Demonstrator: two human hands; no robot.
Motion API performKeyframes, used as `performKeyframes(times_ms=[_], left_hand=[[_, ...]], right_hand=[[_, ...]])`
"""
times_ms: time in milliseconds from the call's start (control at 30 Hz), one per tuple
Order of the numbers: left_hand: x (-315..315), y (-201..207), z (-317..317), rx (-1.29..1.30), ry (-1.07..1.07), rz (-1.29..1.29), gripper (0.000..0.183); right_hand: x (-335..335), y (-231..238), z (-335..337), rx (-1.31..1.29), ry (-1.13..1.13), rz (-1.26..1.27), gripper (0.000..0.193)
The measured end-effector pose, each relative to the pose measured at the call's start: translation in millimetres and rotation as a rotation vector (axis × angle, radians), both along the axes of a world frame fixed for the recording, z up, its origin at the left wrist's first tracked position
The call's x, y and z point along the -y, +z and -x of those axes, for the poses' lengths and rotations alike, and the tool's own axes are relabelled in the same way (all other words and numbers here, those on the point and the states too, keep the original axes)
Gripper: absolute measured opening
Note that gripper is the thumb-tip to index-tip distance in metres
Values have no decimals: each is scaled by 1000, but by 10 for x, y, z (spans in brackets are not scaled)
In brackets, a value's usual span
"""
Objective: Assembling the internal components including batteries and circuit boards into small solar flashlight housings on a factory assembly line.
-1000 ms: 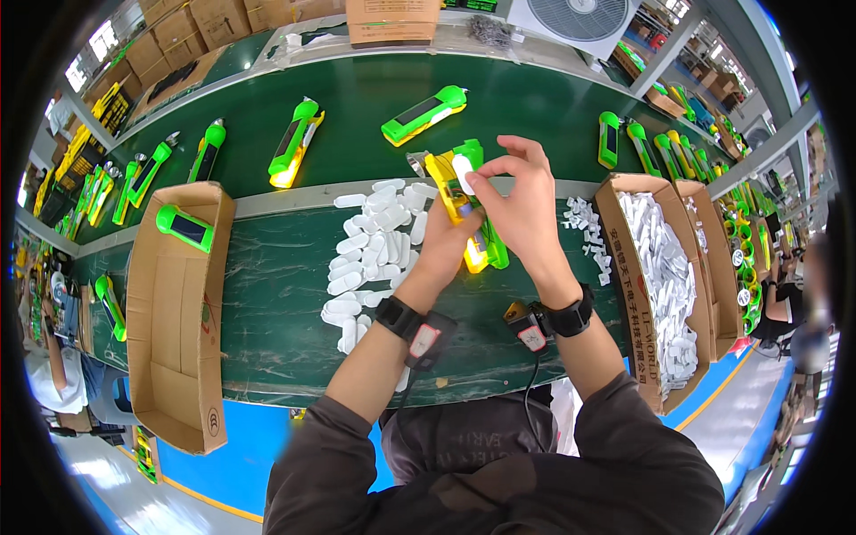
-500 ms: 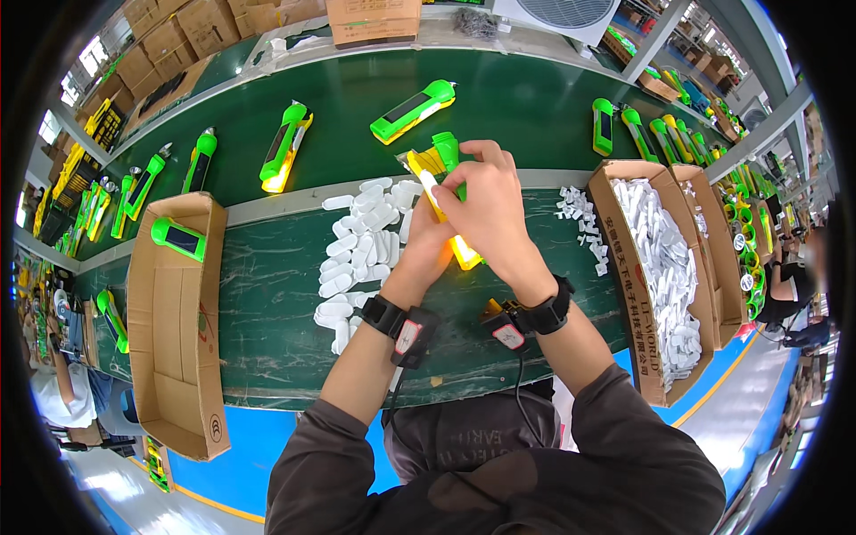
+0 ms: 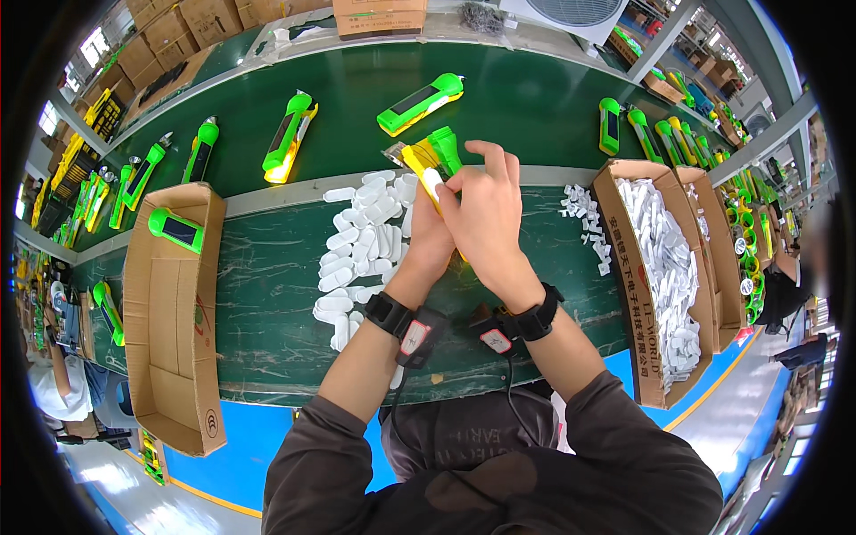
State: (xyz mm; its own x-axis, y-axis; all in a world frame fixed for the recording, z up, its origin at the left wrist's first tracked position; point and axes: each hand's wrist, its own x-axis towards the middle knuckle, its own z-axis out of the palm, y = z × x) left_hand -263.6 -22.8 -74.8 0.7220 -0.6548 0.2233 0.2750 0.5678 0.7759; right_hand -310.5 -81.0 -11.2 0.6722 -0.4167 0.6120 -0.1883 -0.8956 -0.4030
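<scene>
A green and yellow flashlight (image 3: 443, 149) is held upright between my two hands, above the table. My left hand (image 3: 430, 234) is closed round its lower body from the left. My right hand (image 3: 490, 209) is closed on its right side, with the thumb and a bent finger against the white strip on the body and the upper finger lifted off. Most of the flashlight's lower part is hidden by my hands. Beside my left hand lies a heap of white oval plastic covers (image 3: 361, 236). A lit flashlight (image 3: 421, 104) rests just beyond the held one.
A green conveyor belt (image 3: 526, 120) crosses the far side, bearing several flashlights. On the left stands a cardboard box (image 3: 174, 374) holding one flashlight (image 3: 176, 230). A box (image 3: 626, 294) of white pieces stands right, near small white parts (image 3: 584, 214). Other people are at the sides.
My right hand has shifted down along the flashlight, and its fingers have come away from the green head. The yellow glow at its lower end is now mostly covered by my hands.
</scene>
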Motion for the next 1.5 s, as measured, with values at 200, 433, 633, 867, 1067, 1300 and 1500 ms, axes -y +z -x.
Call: performKeyframes(times_ms=[200, 433, 633, 867, 1067, 1300, 1500], left_hand=[[44, -116, -61, 46, 118, -117, 46], [0, -28, -46, -132, 26, 33, 47], [-2, 7, -65, -186, -57, -1, 47], [-13, -26, -89, -228, -94, 9, 54], [2, 7, -62, -252, -86, -49, 51], [-4, 39, -83, -363, -218, 98, 56], [-16, 38, -154, -555, -106, 97, 67]], right_hand=[[10, -159, -24, 95, 87, -141, 7], [93, -35, 265, 166, 308, -461, 20], [251, -367, 580, 27, 348, -872, 44], [145, -492, 569, 104, 218, -804, 47], [131, -491, 553, 70, 191, -716, 45], [134, -179, 688, -75, 377, -1375, 53], [193, -192, 820, -163, 313, -1022, 45]])
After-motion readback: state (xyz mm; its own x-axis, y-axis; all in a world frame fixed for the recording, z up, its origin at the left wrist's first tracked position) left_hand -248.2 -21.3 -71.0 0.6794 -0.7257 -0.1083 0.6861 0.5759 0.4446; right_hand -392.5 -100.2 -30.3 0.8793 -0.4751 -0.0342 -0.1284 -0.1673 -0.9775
